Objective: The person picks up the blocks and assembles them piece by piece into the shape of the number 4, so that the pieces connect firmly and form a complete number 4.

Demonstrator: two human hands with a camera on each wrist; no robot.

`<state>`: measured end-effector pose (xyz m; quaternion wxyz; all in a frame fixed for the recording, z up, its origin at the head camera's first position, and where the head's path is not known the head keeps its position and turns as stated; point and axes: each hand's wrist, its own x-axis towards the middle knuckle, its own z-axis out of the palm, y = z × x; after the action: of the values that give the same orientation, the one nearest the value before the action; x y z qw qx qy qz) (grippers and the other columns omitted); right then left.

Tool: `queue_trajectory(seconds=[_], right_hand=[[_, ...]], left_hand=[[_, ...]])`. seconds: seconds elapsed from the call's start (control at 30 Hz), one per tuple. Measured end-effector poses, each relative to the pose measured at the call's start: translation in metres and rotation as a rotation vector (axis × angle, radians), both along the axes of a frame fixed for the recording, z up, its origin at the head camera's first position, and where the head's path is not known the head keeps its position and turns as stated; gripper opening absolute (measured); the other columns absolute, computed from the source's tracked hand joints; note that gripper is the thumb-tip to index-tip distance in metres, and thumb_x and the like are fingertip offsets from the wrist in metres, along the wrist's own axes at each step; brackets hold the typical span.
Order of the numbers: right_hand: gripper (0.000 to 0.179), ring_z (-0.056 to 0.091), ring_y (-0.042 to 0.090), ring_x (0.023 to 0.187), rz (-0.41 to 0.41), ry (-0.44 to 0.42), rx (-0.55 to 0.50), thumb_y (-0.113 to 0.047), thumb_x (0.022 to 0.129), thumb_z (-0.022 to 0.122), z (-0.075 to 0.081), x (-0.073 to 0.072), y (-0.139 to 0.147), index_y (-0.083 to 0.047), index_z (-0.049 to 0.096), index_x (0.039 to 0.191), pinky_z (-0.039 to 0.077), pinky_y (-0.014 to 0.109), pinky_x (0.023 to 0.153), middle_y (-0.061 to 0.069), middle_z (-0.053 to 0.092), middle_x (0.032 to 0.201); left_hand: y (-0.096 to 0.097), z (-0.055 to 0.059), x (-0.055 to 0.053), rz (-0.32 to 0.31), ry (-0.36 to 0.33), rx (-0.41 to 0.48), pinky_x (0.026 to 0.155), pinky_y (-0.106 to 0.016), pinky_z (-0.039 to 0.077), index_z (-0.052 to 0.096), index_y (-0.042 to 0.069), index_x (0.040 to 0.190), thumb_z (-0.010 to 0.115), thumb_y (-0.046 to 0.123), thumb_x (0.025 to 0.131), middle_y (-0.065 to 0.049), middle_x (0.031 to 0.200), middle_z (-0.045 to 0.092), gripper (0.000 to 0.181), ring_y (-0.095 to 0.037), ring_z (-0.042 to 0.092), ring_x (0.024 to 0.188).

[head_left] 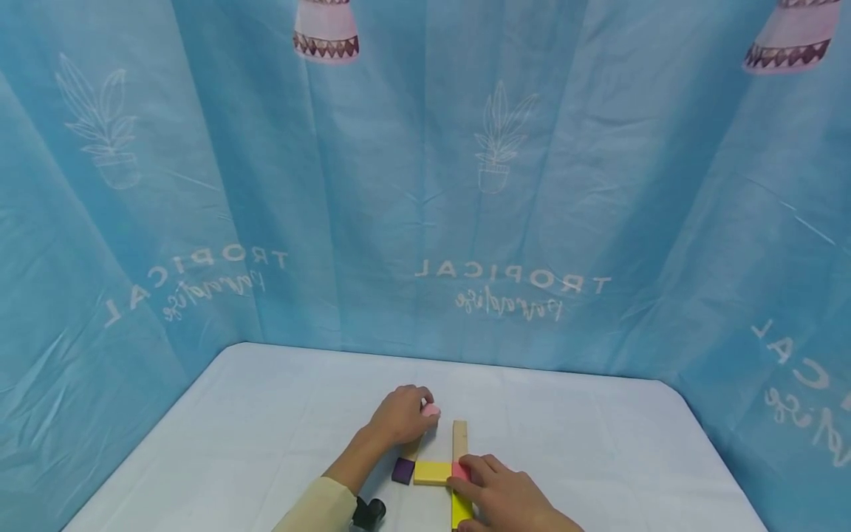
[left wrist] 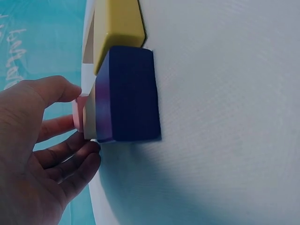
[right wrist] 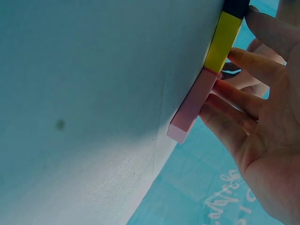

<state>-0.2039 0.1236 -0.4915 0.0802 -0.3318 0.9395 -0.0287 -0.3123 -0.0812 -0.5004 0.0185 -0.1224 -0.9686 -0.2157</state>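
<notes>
My left hand pinches a pink block between thumb and fingers, at the far end of a plain wooden block. A dark purple block lies at that wooden block's near end. In the left wrist view the held pink block sits beside the purple block's broad face. My right hand rests its extended fingers along a row with a pink block and a yellow block. The right wrist view shows its fingertips on the pink block, yellow block and dark block.
Another yellow block lies crosswise between the purple block and the right-hand row. A second wooden block extends that row away from me. A black device sits by the left sleeve. Blue curtains surround the white table.
</notes>
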Motion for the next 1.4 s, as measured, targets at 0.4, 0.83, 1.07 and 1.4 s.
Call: queue_trajectory(seconds=[0.4,0.83,1.07,1.4], right_hand=[[0.056,0.047,0.015,0.104,-0.014,-0.023,-0.009,-0.065,0.081,0.061,-0.003,-0.001,-0.001,-0.042,0.055,0.131,0.055,0.035,0.076,-0.004,0.048,0.132],[0.057,0.046,0.015,0.106,-0.018,-0.036,0.006,-0.066,0.079,0.062,0.001,-0.002,-0.001,-0.043,0.054,0.131,0.054,0.039,0.077,-0.004,0.047,0.133],[0.056,0.047,0.016,0.109,-0.015,-0.028,0.005,-0.066,0.081,0.061,-0.002,-0.002,0.001,-0.043,0.053,0.131,0.054,0.040,0.076,-0.004,0.046,0.134],[0.056,0.046,0.017,0.110,-0.016,-0.016,0.002,-0.065,0.081,0.062,-0.003,-0.001,0.001,-0.043,0.053,0.131,0.054,0.040,0.075,-0.004,0.046,0.135]], left_hand=[[-0.008,-0.003,-0.002,0.020,0.017,-0.037,0.066,-0.031,0.048,0.068,0.012,0.101,0.067,0.037,0.084,0.003,0.081,0.056,0.030,-0.014,0.049,0.070],[-0.011,-0.002,-0.003,0.019,0.040,-0.011,0.060,-0.029,0.044,0.069,0.012,0.095,0.057,0.038,0.093,0.004,0.075,0.050,0.029,-0.013,0.047,0.066],[-0.008,-0.003,-0.004,0.006,0.046,-0.059,0.063,-0.029,0.047,0.069,0.012,0.101,0.064,0.043,0.086,0.003,0.079,0.052,0.035,-0.013,0.048,0.068],[-0.009,-0.002,-0.003,0.000,0.049,-0.071,0.062,-0.029,0.045,0.069,0.011,0.101,0.064,0.039,0.086,0.003,0.079,0.052,0.032,-0.013,0.048,0.068]])
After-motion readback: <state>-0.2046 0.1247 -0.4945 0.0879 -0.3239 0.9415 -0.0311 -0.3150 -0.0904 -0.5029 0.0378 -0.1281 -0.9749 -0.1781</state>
